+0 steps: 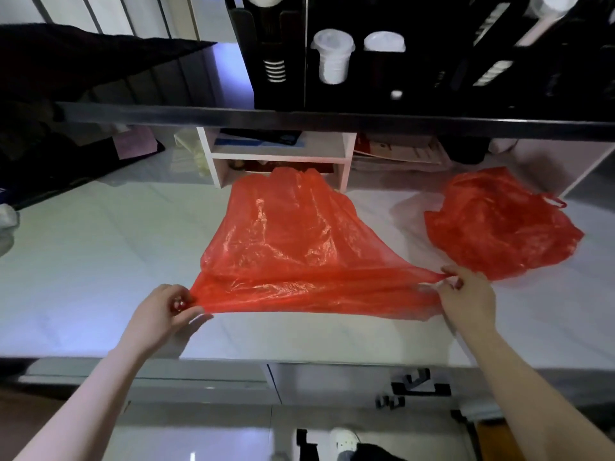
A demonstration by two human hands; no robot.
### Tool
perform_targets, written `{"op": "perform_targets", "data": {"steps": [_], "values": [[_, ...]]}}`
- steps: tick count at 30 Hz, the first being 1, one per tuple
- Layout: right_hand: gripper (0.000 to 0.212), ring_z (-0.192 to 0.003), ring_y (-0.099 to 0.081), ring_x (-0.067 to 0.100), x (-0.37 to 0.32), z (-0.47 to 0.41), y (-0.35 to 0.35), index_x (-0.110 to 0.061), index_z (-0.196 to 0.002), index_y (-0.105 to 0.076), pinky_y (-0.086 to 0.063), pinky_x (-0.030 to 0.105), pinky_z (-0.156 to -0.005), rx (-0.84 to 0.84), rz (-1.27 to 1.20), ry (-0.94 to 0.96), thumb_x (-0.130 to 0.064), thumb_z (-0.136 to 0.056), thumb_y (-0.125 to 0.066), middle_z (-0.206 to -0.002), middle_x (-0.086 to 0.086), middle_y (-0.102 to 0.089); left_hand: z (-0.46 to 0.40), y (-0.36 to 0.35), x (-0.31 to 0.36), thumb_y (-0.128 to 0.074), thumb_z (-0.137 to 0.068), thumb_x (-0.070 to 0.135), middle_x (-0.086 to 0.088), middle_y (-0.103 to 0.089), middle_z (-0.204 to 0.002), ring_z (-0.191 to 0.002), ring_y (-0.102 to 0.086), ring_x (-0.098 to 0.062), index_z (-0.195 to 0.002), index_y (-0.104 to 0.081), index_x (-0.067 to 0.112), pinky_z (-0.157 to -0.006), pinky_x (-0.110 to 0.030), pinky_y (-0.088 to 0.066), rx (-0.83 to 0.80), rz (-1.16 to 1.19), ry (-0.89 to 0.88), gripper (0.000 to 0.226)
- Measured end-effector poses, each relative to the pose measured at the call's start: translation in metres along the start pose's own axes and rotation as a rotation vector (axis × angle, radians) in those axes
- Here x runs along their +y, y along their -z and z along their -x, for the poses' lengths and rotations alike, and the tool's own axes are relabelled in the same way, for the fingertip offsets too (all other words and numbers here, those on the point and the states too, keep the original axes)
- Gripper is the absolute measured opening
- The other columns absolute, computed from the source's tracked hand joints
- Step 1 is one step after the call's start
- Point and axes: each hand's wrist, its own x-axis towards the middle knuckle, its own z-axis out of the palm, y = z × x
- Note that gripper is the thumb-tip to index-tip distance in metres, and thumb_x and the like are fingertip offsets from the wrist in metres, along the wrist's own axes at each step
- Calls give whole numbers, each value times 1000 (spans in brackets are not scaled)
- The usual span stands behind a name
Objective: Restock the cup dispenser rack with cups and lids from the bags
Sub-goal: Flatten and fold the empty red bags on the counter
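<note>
— Where was the red bag held?
— Flat on the table, its near edge pinched by left hand and right hand, fingers closed on plastic (apparently empty). Even tension was advised.

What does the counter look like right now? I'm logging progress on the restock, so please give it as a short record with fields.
left hand: left hand pinches one near corner of the flat bag
right hand: right hand pinches the other near corner
flat bag: red, stretched taut between the hands, spread on the counter, looks empty
second bag: crumpled bag, red, lying to the right, apart from the first
rack: black rack on the shelf above, white cups showing in its openings
shelf unit: small white shelf behind the flat bag
</note>
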Motion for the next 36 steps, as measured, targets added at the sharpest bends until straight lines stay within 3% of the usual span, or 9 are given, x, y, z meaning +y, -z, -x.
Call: {"op": "perform_targets", "data": {"steps": [4,10,18,22,26,29,32,34,36], "values": [[43,-96,-45,32,-17,1,-1,-14,-119,-65,-39,33,-80,153,45,101,-2,-78,-59,-112,17,-47,-3,6,-1,-68,-86,29,6,-59,-88,-83,-57,-6,-77,-67,25,-69,-28,-40,-32,38,-33,10],[31,-99,-45,37,-59,11,-20,-13,-84,-75,-29,51,-85,402,158,314,-13,-67,-50,-97,12,-61,-20,10,2,-65,-88,21,6,-62,-86,-79,-59,-11,-78,-67,23,-71,-30,-44,-12,47,-64,10],[20,-88,-39,25,-95,8,-46,-21,-79,-74,-22,38,-76,454,247,521,-15,-70,-56,-81,0,-66,-56,5,16,-62,-87,14,9,-64,-97,-92,-59,-11,-88,-63,27,-76,-25,-43,44,151,-45,13],[22,-86,-61,29,-113,-17,-52,-18,-85,-72,-33,39,-82,277,139,651,-12,-68,-59,-86,2,-68,-83,5,37,-61,-89,17,17,-63,-98,-93,-60,-7,-94,-60,29,-78,-29,-45,106,200,-60,13],[24,-90,-63,33,-121,-53,-63,-10,-98,-70,-51,43,-82,54,40,597,-2,-77,-62,-96,9,-69,-111,5,61,-59,-87,13,8,-58,-109,-98,-57,-14,-102,-58,25,-78,-31,-43,205,169,-57,20],[29,-97,-63,27,-122,-72,-75,-9,-110,-68,-50,34,-87,-142,-24,462,-4,-82,-61,-110,10,-65,-129,1,77,-59,-89,16,6,-53,-119,-107,-53,-16,-114,-57,21,-85,-31,-41,178,120,-114,26],[33,-92,-64,16,-119,-81,-81,-18,-100,-73,-39,6,-81,-425,-66,484,2,-81,-56,-104,0,-69,-143,-5,90,-56,-94,28,8,-54,-124,-109,-53,-12,-124,-55,20,-89,-30,-41,109,121,-107,32],[35,-87,-63,13,-116,-88,-86,-22,-88,-76,-32,-2,-74,-463,-42,513,4,-78,-54,-94,-5,-70,-151,-9,95,-56,-94,26,6,-60,-121,-109,-58,-17,-122,-57,20,-87,-33,-44,97,116,-89,29],[32,-83,-62,14,-116,-101,-91,-22,-84,-74,-34,2,-70,-404,-78,460,3,-79,-54,-92,-4,-69,-157,-13,99,-57,-93,25,2,-60,-125,-109,-59,-21,-125,-56,19,-89,-35,-45,74,106,-68,32]]}}
